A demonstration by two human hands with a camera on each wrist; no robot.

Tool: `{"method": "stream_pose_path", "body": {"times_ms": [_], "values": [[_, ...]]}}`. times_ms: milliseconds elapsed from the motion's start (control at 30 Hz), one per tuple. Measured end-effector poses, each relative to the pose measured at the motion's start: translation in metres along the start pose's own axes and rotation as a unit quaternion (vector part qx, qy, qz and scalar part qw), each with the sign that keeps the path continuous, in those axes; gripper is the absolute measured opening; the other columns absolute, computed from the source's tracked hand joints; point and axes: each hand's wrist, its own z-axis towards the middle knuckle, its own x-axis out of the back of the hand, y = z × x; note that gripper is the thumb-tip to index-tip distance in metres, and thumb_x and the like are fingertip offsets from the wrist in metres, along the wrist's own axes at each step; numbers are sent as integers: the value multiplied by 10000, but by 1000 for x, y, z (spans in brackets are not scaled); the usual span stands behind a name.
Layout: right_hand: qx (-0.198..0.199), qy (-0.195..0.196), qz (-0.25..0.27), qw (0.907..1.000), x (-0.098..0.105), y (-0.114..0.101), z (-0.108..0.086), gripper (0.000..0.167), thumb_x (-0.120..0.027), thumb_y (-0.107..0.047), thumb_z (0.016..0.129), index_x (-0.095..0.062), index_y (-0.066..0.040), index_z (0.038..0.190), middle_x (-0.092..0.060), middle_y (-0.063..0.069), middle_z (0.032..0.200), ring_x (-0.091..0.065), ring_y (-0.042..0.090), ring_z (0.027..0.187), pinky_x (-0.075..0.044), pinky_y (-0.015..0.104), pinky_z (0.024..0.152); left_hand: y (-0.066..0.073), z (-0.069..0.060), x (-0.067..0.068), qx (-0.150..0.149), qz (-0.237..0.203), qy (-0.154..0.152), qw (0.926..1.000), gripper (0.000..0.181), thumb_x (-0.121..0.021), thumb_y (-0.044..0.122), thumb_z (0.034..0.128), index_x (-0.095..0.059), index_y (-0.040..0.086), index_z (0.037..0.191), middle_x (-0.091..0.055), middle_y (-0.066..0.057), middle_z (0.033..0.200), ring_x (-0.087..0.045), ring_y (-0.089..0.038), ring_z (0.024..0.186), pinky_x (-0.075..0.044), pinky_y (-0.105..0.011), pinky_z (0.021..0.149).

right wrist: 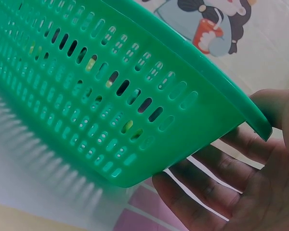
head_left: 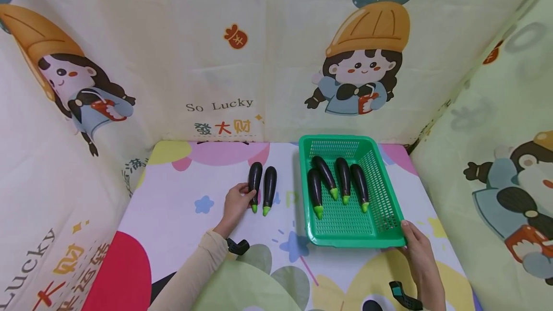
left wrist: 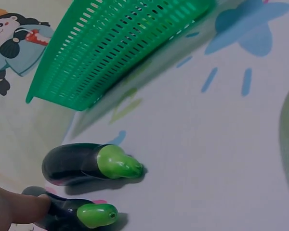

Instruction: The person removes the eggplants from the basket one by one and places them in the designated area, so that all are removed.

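Two dark purple eggplants with green stem ends lie side by side on the table left of the basket. My left hand point(head_left: 236, 205) holds the left eggplant point(head_left: 255, 181); in the left wrist view the thumb point(left wrist: 31, 207) lies on its dark body. Just right of it, the other eggplant point(head_left: 270, 186) is untouched. My right hand point(head_left: 419, 258) grips the near right corner of a green perforated basket point(head_left: 345, 242), thumb at the rim and fingers under the corner in the right wrist view. Inside the basket lie several more eggplants point(head_left: 343, 176).
The table point(head_left: 173, 215) has a cloth printed with coloured shapes. Light printed curtains point(head_left: 276, 61) hang behind it and on both sides. The basket stands near the table's back right. Each wrist wears a black strap piece point(head_left: 237, 247).
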Motion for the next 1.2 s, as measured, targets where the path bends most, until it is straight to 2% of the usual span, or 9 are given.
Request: {"method": "stream_pose_path", "body": {"times_ms": [333,467,567,633,767,900,1000,1067,1200], "values": [[22,18,10,10000,0,1,-1,180,-451,-443,1104,-626,-452,1063,-688,-238,967,-667,-2,828,-548,126,769,-2,0,-2,-93,412,-40,9991,431,-702,175,981,-644,-54,1341,-701,-196,1138,-663,-99,659,-574,-229,602],[-5,35,-16,10000,0,2,-2,168,-455,-455,1100,-622,-447,1083,-687,-245,970,-665,-7,834,-544,122,770,-1,-1,-2,-240,557,11,9982,437,-685,165,983,-631,-78,1342,-698,-207,1109,-680,-150,681,-572,-240,587],[77,-15,-5,10000,0,1,-2,178,-453,-443,1103,-630,-447,1088,-684,-239,983,-661,-8,844,-545,122,773,3,-2,-2,-338,786,132,9962,467,-662,176,979,-609,-88,1362,-685,-216,1102,-688,-222,793,-577,-288,627],[127,-58,1,9999,0,2,-2,190,-450,-438,1106,-637,-456,1078,-679,-239,992,-655,-15,856,-544,121,777,5,-2,-3,-379,1013,221,9939,497,-647,199,975,-595,-90,1376,-676,-219,1115,-678,-280,893,-577,-354,704],[132,-93,13,9999,1,1,-1,191,-442,-433,1109,-628,-454,1073,-673,-243,998,-646,-22,871,-544,117,778,8,-4,-6,-464,1596,352,9855,546,-624,254,970,-574,-86,1395,-658,-224,1145,-651,-350,1013,-548,-487,863],[16,-94,-73,9999,1,0,-1,180,-435,-456,1105,-610,-431,1136,-664,-254,997,-643,-21,877,-538,109,777,8,-7,-7,-505,1951,354,9788,575,-616,277,982,-533,-56,1444,-616,-245,1224,-662,-392,1038,-542,-548,896],[30,-107,-60,9999,1,0,-1,184,-435,-449,1107,-617,-432,1135,-660,-250,1001,-637,-20,883,-537,112,780,10,-9,-7,-587,2202,377,9730,594,-605,284,995,-488,-23,1490,-560,-262,1319,-634,-425,1124,-535,-576,921],[67,-124,-18,9999,2,0,-1,190,-439,-442,1108,-626,-462,1078,-660,-249,1002,-636,-22,884,-539,115,780,12,-11,-7,-757,2436,426,9660,585,-602,273,997,-483,-13,1493,-538,-266,1346,-600,-441,1170,-524,-591,937],[92,-125,64,9999,2,0,-1,203,-447,-427,1109,-636,-469,1048,-672,-248,995,-642,-26,873,-543,119,776,16,-12,-6,-1300,2909,566,9462,514,-620,226,992,-541,-4,1445,-537,-268,1342,-543,-456,1215,-496,-604,952]]}}
